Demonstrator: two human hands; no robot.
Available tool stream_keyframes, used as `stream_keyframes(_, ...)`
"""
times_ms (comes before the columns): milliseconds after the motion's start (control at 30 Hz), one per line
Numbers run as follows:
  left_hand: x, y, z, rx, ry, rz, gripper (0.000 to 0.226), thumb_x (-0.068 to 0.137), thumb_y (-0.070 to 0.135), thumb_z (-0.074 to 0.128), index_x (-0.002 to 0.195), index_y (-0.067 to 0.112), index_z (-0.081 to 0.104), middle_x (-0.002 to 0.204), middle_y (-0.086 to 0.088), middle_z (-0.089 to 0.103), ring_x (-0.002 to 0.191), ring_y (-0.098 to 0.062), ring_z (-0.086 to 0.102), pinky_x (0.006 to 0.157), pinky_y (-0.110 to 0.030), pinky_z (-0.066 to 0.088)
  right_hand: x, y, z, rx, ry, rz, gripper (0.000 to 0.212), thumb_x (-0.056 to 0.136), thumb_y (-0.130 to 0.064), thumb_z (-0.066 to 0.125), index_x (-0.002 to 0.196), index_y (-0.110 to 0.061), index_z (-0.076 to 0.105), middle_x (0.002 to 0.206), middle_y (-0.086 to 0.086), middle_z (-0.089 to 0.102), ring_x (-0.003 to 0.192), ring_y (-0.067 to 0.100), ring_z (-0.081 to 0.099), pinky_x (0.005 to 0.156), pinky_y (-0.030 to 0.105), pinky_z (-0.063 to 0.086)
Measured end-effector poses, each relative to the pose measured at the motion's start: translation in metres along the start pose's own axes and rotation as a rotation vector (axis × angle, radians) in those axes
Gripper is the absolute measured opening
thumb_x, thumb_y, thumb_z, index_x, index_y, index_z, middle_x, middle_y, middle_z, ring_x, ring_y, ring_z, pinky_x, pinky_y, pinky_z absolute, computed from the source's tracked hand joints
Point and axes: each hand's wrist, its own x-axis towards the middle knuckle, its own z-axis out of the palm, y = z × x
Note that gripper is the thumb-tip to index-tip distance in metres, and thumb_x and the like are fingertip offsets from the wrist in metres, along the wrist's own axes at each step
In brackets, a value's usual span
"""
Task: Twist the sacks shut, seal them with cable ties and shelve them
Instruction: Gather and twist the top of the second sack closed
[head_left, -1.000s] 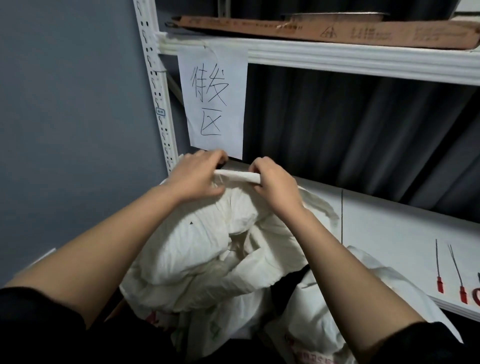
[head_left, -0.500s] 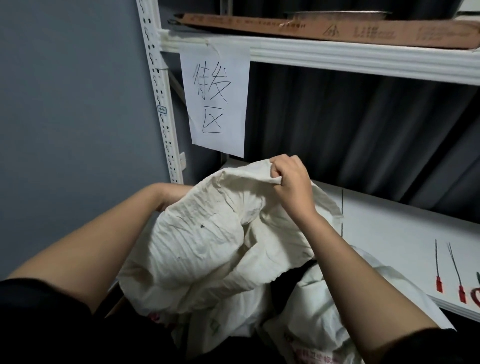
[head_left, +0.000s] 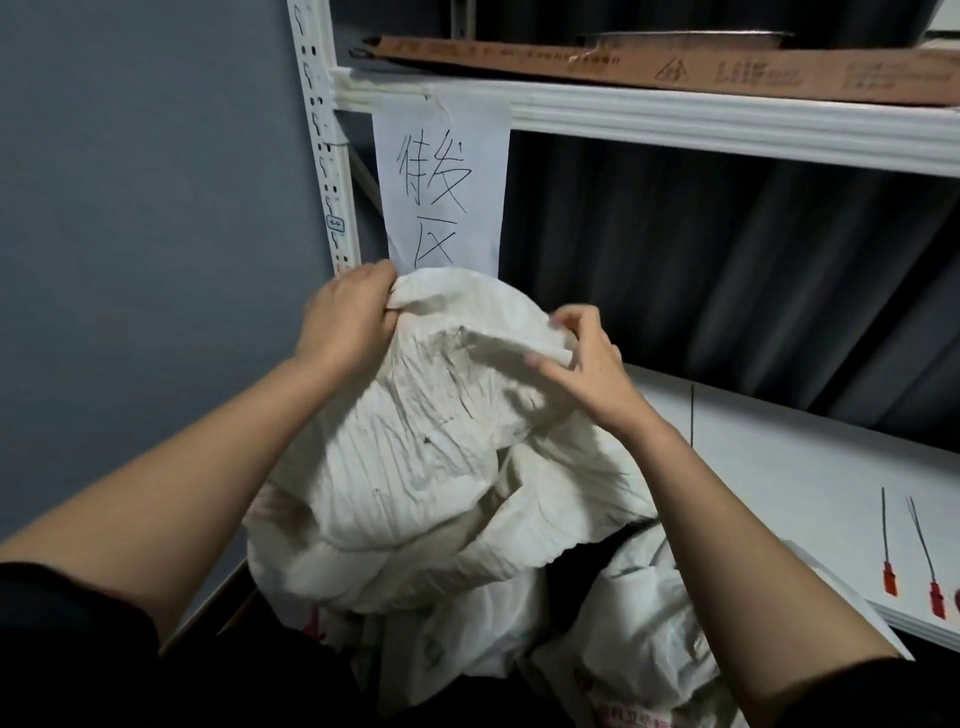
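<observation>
While both of my arms reach forward over the load, my left hand (head_left: 347, 317) is closed in a fist on the upper left edge of the white sack (head_left: 415, 447), with cloth bunched inside the grip. My right hand (head_left: 582, 364) is only partly closed: thumb and fingers pinch a fold of the same sack's rim at the upper right, the fingers curled but not clenched. That hand is slightly blurred. The mouth of the sack is neither twisted nor tied; the cloth lies slack and creased between the two hands. It stands in front of the white shelf (head_left: 789, 467), just below the paper sign (head_left: 441, 182) that hangs from the upper shelf rail (head_left: 727, 124), its top edge overlapping the foot of the sign. A second white sack (head_left: 649, 639) lies lower right, touching the first, with red print near its bottom edge. Two cable ties (head_left: 885, 551) with red heads lie on the shelf surface at far right, well apart from both hands. A flat cardboard box (head_left: 675, 70) rests on the upper shelf. Grey wall (head_left: 145, 260) at left.
</observation>
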Motion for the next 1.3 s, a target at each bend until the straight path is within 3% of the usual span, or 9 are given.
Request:
stream_keyframes(133, 0.000, 0.002, -0.007, 0.255, 0.078, 0.221, 0.024, 0.070, 0.002, 0.068, 0.085, 0.008, 0.051, 0.080, -0.016, 0.054, 0.045, -0.033, 0.055, 0.045, -0.029, 0.030, 0.009, -0.044, 0.000, -0.170, 0.124, -0.192, 0.088, 0.079, -0.061, 0.064, 0.147, -0.025, 0.023, 0.142, -0.006, 0.045, 0.129, 0.014, 0.040, 0.102, 0.029, 0.020)
stream_keyframes(333, 0.001, 0.015, -0.016, 0.300, 0.247, 0.428, 0.013, 0.068, 0.006, 0.063, 0.076, 0.011, 0.054, 0.070, -0.011, 0.055, 0.043, -0.027, 0.052, 0.047, -0.026, 0.023, 0.021, -0.091, 0.016, -0.425, -0.057, -0.212, 0.067, 0.074, -0.045, 0.071, 0.132, -0.025, 0.045, 0.106, -0.005, 0.062, 0.104, 0.018, 0.058, 0.083, 0.033, 0.037)
stream_keyframes(467, -0.005, 0.004, -0.021, -0.002, -0.191, 0.250, 0.024, 0.077, 0.038, 0.064, 0.087, 0.022, 0.049, 0.084, -0.003, 0.064, 0.088, -0.029, 0.061, 0.076, -0.035, 0.033, 0.019, -0.081, 0.024, -0.668, 0.024, -0.238, 0.021, 0.085, -0.027, 0.058, 0.105, -0.022, 0.056, 0.095, 0.003, 0.066, 0.087, 0.030, 0.060, 0.062, 0.032, 0.032)
stream_keyframes(633, -0.016, -0.018, -0.023, -0.263, -0.708, 0.126, 0.039, 0.054, 0.055, 0.054, 0.082, 0.031, 0.041, 0.081, 0.009, 0.056, 0.086, -0.014, 0.050, 0.098, -0.035, 0.030, 0.008, -0.064, 0.034, -0.655, 0.291, -0.419, 0.019, 0.071, -0.006, 0.061, 0.086, -0.015, 0.055, 0.067, -0.001, 0.058, 0.058, 0.025, 0.053, 0.045, 0.028, 0.015)
stream_keyframes(767, -0.023, -0.023, -0.017, 0.216, -0.495, 0.318, 0.035, 0.081, 0.019, 0.057, 0.109, 0.013, 0.036, 0.089, -0.007, 0.059, 0.091, -0.025, 0.056, 0.117, -0.044, 0.011, 0.000, -0.054, 0.032, -0.519, 0.433, -0.406, 0.022, 0.065, 0.001, 0.058, 0.083, -0.011, 0.057, 0.066, 0.000, 0.060, 0.057, 0.022, 0.052, 0.054, 0.026, 0.023)
stream_keyframes(867, -0.028, -0.028, -0.016, 0.160, -0.288, 0.176, 0.024, 0.087, 0.022, 0.058, 0.104, 0.014, 0.043, 0.088, -0.008, 0.061, 0.087, -0.034, 0.060, 0.079, -0.038, 0.042, -0.003, -0.044, 0.022, -0.481, 0.458, -0.347, 0.022, 0.069, 0.003, 0.055, 0.085, -0.010, 0.058, 0.070, 0.001, 0.062, 0.062, 0.023, 0.055, 0.057, 0.027, 0.027)
stream_keyframes(933, -0.032, -0.032, -0.013, -0.125, -0.265, 0.023, 0.015, 0.086, 0.022, 0.061, 0.084, 0.018, 0.047, 0.075, -0.002, 0.056, 0.081, -0.034, 0.059, 0.062, -0.032, 0.033, -0.004, -0.039, 0.018, -0.475, 0.478, -0.371, 0.022, 0.068, 0.003, 0.055, 0.084, -0.011, 0.059, 0.069, 0.001, 0.062, 0.062, 0.024, 0.056, 0.054, 0.027, 0.030)
stream_keyframes(1133, -0.039, -0.034, -0.002, -0.411, -0.678, 0.028, 0.051, 0.049, 0.065, 0.051, 0.091, 0.038, 0.055, 0.116, 0.012, 0.040, 0.110, -0.005, 0.033, 0.097, -0.031, 0.027, -0.004, -0.032, 0.011, -0.441, 0.518, -0.406, 0.021, 0.073, -0.008, 0.048, 0.087, -0.015, 0.061, 0.076, -0.004, 0.066, 0.068, 0.019, 0.060, 0.053, 0.030, 0.041)
stream_keyframes(1300, -0.044, -0.039, 0.000, -0.534, -0.423, -0.091, 0.037, 0.075, 0.018, 0.068, 0.061, 0.018, 0.034, 0.054, 0.006, 0.037, 0.047, -0.005, 0.034, 0.051, -0.021, 0.028, -0.003, -0.022, 0.006, -0.422, 0.497, -0.223, 0.024, 0.076, -0.003, 0.057, 0.092, -0.020, 0.059, 0.082, -0.007, 0.067, 0.077, 0.017, 0.060, 0.059, 0.026, 0.029)
